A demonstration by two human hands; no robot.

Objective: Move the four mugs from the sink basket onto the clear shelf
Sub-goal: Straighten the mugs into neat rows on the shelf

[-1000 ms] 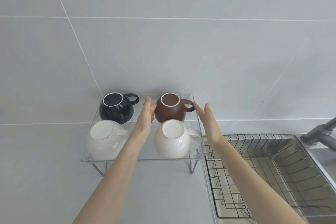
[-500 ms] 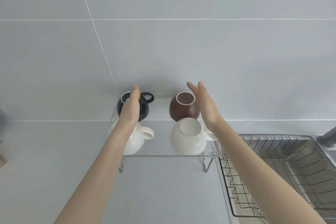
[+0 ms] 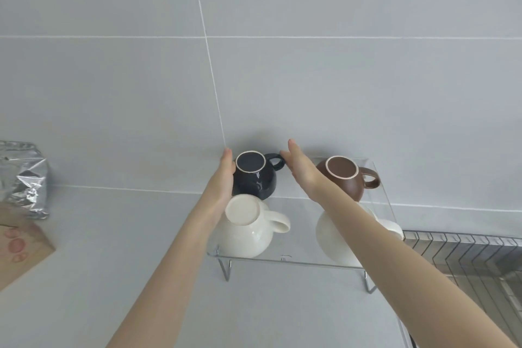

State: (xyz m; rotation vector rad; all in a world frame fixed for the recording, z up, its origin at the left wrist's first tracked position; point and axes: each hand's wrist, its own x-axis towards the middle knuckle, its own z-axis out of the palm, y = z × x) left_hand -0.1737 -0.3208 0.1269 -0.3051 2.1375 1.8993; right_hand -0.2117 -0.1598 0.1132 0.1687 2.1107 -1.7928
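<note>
Flanking black mug (image 3: 255, 178) — foil bag (image 3: 24, 179) aside

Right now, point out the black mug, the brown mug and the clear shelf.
black mug (image 3: 255, 182): head view, on its glossy side.
brown mug (image 3: 341, 167): head view, on its upturned base.
clear shelf (image 3: 296, 262): head view, on its front edge.

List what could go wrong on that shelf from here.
The right forearm crosses over the right white mug, which sits at the clear shelf front edge; pulling back could knock it off. Both open hands, left hand and right hand, flank the black mug; a nudge could push it into the left white mug.
</note>
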